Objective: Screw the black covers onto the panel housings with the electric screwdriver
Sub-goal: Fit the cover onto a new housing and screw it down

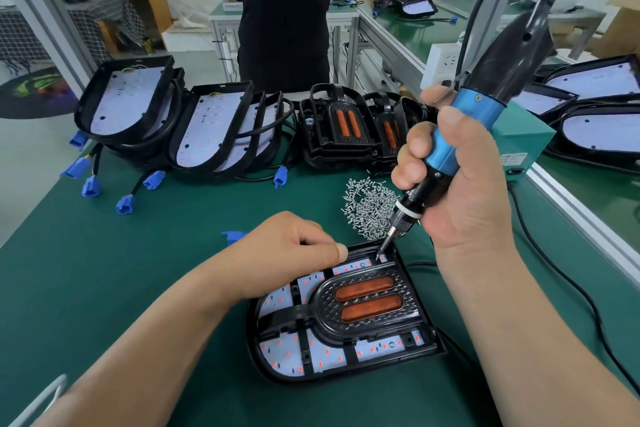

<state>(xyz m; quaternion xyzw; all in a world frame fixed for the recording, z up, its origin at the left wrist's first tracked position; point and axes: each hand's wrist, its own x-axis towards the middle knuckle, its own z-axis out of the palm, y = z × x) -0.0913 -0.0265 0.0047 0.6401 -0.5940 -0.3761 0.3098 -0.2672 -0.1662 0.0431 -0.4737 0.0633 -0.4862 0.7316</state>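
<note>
A black panel housing [254,336] lies flat on the green mat in front of me, with a white LED board inside. A black cover [367,328] with two orange lenses sits on top of it. My right hand [460,184] grips the blue and black electric screwdriver [453,146] upright. Its bit carries a small screw [378,257] down at the housing's far right corner. My left hand [287,253] rests on the housing's far edge, fingers curled and thumb pressing the rim beside the bit.
A heap of loose silver screws [367,204] lies just behind the housing. Open housings [214,128] with blue connectors [90,186] and covered units [341,130] line the back. A teal box [519,146] stands right. A person in black [282,21] stands across the table.
</note>
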